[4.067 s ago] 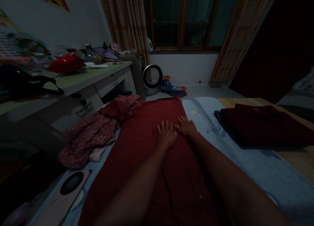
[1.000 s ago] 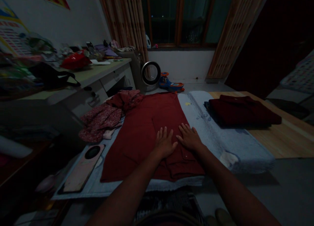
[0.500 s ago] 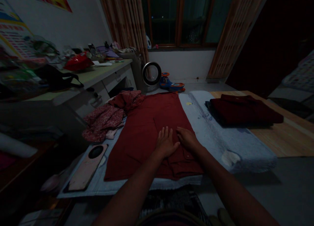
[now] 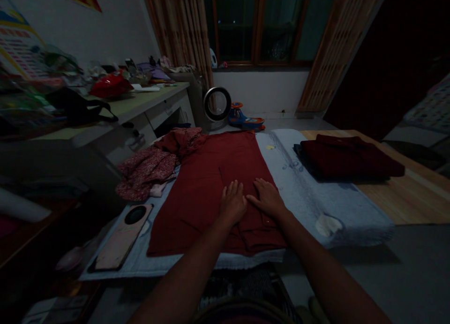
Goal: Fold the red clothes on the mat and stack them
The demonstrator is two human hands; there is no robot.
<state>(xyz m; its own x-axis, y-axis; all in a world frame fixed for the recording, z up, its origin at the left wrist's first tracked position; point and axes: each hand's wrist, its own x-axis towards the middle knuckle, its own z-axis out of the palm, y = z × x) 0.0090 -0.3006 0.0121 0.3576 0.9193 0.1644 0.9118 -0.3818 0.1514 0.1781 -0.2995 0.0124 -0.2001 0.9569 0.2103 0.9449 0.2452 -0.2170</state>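
Observation:
A dark red garment (image 4: 207, 174) lies spread out on a light blue padded cloth (image 4: 298, 192), with a folded-over section at its lower right. My left hand (image 4: 232, 203) rests palm down on that section, fingers stretched out. Just to its right, my right hand (image 4: 269, 199) also lies flat on the red fabric, its thumb reaching towards the left hand. Neither hand grips anything. Part of the fold is hidden beneath them.
A crumpled red patterned cloth (image 4: 149, 171) lies left of the garment, above a pinkish phone-shaped object (image 4: 121, 239) with a dark circle. Folded dark red clothing (image 4: 351, 157) sits at right, partly over a wooden board (image 4: 415, 197). A cluttered desk (image 4: 140, 106) stands at left.
My right hand has opened from a more curled pose and now lies flat with fingers spread. My left hand has shifted slightly left, its thumb drawn closer to its fingers.

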